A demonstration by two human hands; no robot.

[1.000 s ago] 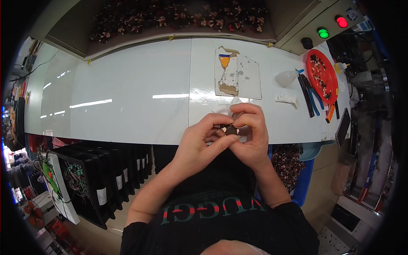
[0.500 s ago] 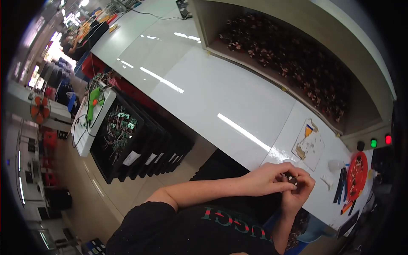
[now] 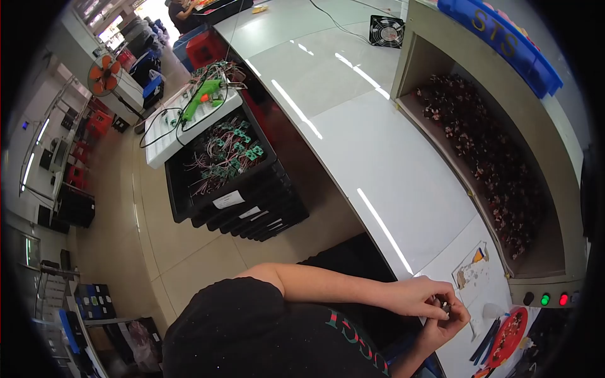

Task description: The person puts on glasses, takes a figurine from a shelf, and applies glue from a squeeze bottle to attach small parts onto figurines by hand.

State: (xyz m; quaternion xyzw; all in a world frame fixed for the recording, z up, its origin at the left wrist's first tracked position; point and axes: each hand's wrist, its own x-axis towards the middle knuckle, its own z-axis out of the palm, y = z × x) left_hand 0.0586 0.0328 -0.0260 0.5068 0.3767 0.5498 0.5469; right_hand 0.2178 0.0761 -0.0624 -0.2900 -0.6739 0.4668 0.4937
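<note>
Near the table's front edge, at the lower right of the head view, my left hand point(image 3: 419, 298) and my right hand point(image 3: 444, 329) meet around a small dark figure point(image 3: 445, 307) with light spots. The fingers of both hands are closed on it and hide most of it. Just beyond them lies a worn board point(image 3: 472, 271) with an orange and blue mark. To their right are a red tray point(image 3: 509, 337) of small pieces, a clear bottle point(image 3: 493, 310) and dark-handled tools point(image 3: 484, 342).
A booth point(image 3: 466, 72) holding many small dark figures stands along the table point(image 3: 391, 170). Left of the table are stacked black crates point(image 3: 246, 208) with wired green boards, and a green glue gun point(image 3: 200, 101) on white foam. A person point(image 3: 183, 14) sits far back.
The view has swung left, bringing the crates, floor and distant person further into sight, while my hands now appear at the lower right. Both hands still hold the small dark figure.
</note>
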